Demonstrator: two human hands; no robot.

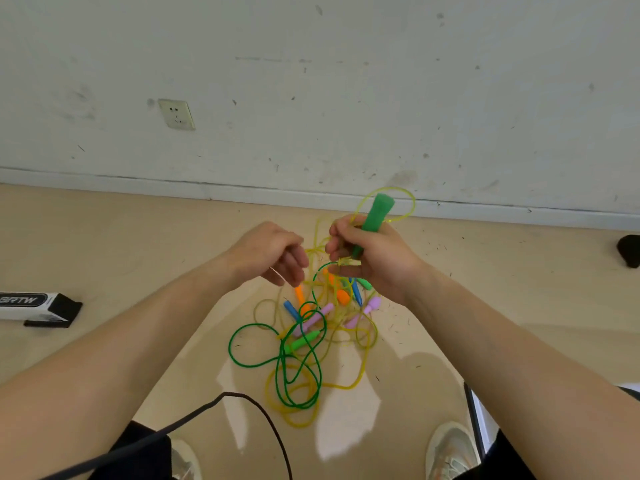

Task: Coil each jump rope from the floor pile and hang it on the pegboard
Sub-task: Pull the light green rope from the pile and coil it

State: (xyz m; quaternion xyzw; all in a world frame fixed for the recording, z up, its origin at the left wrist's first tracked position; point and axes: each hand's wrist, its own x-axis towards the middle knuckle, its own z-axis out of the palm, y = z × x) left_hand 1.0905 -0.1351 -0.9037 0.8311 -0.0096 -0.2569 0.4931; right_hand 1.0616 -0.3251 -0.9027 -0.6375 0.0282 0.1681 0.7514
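A pile of jump ropes point(304, 341) lies tangled on the beige floor, with green and yellow cords and green, orange, blue and purple handles. My right hand point(370, 258) grips a green handle point(375, 213) upright above the pile, and a yellow cord point(410, 202) loops round behind it. Yellow and green cord hang from that hand down into the pile. My left hand point(273, 252) hovers just left of it with fingers curled, and a thin strand runs by its fingertips. No pegboard is in view.
A white wall with a socket point(176, 114) and a baseboard point(207, 192) stands behind the pile. A black-and-white box point(38, 308) lies at the left. A black cable point(263, 420) curves over the floor near my shoes point(450, 448). A dark object point(629, 249) sits at the right edge.
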